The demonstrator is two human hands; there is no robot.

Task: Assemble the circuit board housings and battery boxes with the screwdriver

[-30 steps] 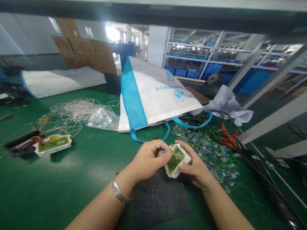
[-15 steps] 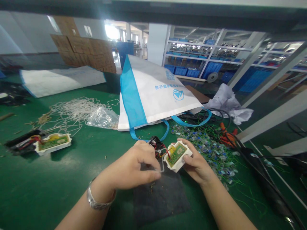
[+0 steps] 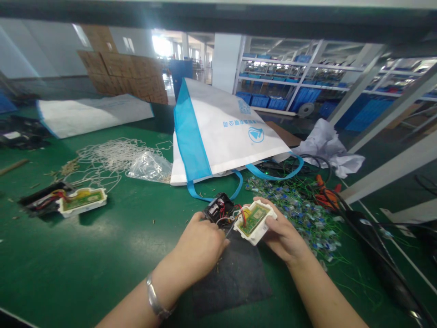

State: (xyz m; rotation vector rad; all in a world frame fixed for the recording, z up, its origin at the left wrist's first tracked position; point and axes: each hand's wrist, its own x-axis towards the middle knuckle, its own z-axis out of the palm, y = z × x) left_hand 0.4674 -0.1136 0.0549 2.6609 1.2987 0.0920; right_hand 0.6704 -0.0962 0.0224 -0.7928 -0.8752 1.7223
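My right hand [image 3: 282,232] grips a white plastic housing half [image 3: 254,238] by its right side, thumb on the rim. A green circuit board [image 3: 256,218] lies inside it, with red and yellow wires. These lead toward a black housing part [image 3: 218,207] just beyond my left hand. My left hand [image 3: 201,246] is closed, its fingers pinched on a thin white sealing ring [image 3: 223,219] at the left edge of the white housing. The fingers hide part of the ring. Beneath both hands is a dark cloth mat [image 3: 235,282].
Another wired housing [image 3: 83,202] lies at left. Behind it are a heap of white sealing rings [image 3: 112,155] and a clear plastic bag [image 3: 150,167]. A white-and-blue tote bag [image 3: 225,132] stands behind my hands. Small clear-and-blue parts with green wires [image 3: 297,209] spread at right.
My left hand has turned palm down and its fingers have closed in beside the white housing. More of the black part now shows. My right hand still holds the housing; the view shifted slightly.
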